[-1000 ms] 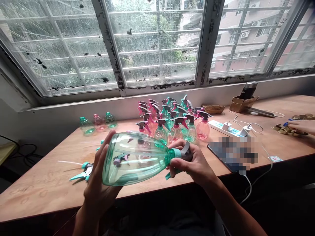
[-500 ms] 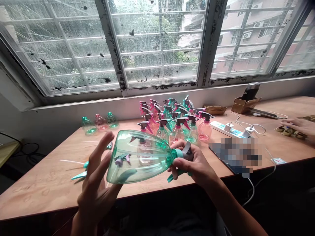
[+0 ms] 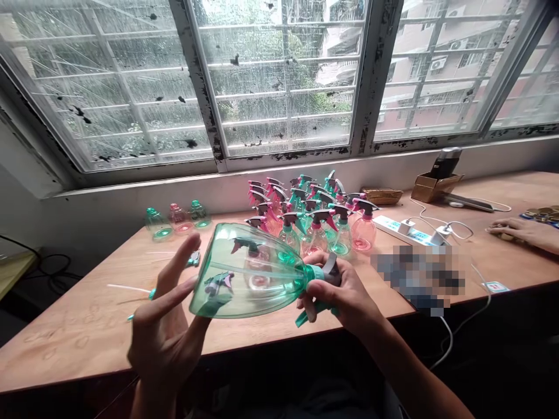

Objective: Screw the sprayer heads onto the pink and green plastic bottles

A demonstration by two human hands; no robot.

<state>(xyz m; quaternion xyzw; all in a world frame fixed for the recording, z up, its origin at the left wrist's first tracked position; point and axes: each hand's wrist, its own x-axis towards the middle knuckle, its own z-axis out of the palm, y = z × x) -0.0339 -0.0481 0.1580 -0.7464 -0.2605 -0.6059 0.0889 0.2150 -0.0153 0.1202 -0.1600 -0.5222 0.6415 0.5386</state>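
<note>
A clear green spray bottle lies sideways in the air above the table's front edge, base to the left. My right hand is closed around its neck and its grey and teal trigger head. At the base is my left hand, with its index finger at the base's rim and its thumb behind the plastic. The other fingers of that hand are raised and spread. A thin tube shows inside the bottle. Beyond the left hand, loose spray heads with white tubes lie on the table, partly hidden by it.
Many pink and green spray bottles with trigger heads stand behind. Several headless bottles stand at the back left. On the right are a power strip, cables, a blurred flat item, a box and another person's hand.
My left hand has shifted slightly down and left, its index finger now at the bottle's base. The base has lifted a little. The other person's hand has moved over the table at right.
</note>
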